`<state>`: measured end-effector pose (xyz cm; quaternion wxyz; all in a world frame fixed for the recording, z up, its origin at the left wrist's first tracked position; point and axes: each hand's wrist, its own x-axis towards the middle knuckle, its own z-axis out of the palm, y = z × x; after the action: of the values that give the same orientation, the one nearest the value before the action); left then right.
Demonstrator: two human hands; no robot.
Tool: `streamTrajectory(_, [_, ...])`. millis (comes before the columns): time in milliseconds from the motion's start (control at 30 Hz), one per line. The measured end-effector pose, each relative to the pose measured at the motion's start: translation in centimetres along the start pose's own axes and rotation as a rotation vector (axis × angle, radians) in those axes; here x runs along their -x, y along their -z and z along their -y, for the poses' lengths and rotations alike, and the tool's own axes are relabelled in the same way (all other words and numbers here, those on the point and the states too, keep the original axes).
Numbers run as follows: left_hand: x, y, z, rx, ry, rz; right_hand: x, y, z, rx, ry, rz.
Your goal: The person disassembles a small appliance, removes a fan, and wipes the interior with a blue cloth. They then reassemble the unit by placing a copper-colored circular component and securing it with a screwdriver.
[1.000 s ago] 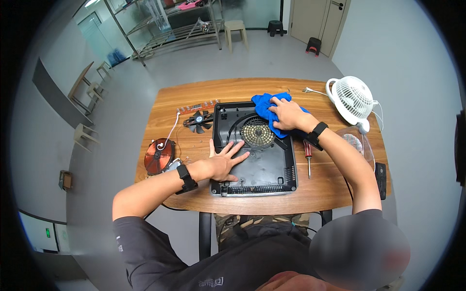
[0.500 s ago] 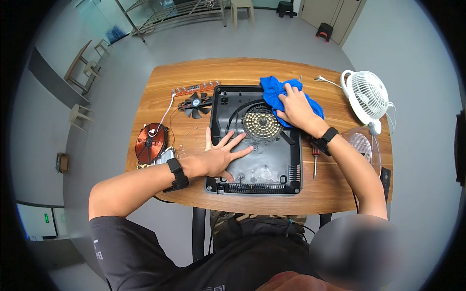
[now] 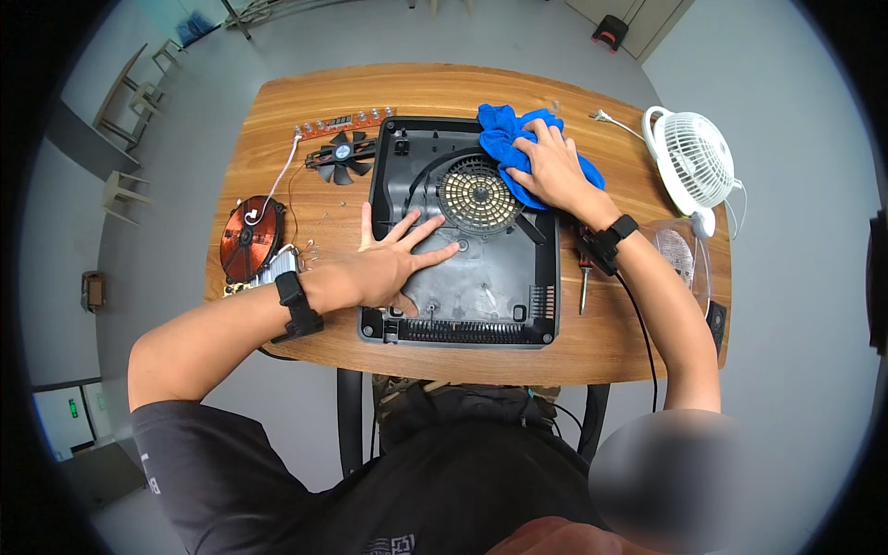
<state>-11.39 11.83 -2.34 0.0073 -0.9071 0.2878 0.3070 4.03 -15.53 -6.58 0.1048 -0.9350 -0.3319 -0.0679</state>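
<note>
I have the fingers of my left hand [image 3: 384, 268] spread wide, palm down, on the left side of the black case [image 3: 499, 277], while my right hand [image 3: 553, 176] bends over a blue cloth [image 3: 497, 120] at its far right corner; whether those fingertips pinch a fold, I cannot tell. To wipe well here, I would press through the flat of the fingers, tuck the loose folds under, follow the rim in short strokes, and ease off beside the round grille [image 3: 481, 194], where cloth could snag. The left palm should bear down just enough to stop the case sliding. The case lies open side up in the middle of the wooden table [image 3: 314, 227]: dull black, squarish, raised at the rim, slotted along its near edge, with pale shiny patches on the near half that may be smears or glare. The grille shows tan between its dark ribs. Farther out, a screwdriver [image 3: 584, 289] lies just to the right, a small black fan [image 3: 342, 159] to the far left, and a copper coil [image 3: 250, 239] beyond that, nearer the table's left edge.
</note>
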Motion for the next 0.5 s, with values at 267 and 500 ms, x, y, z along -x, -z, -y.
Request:
streamTrajectory(267, [-0.5, -1.1, 0.5, -0.021, -0.016, -0.059, -1.0, 0.5, -2.8, -0.201, 0.035, 0.035])
streamTrajectory(500, [-0.5, -1.2, 0.8, 0.005, -0.017, -0.049, -5.4, 2.5, 2.8, -0.117, 0.221, -0.008])
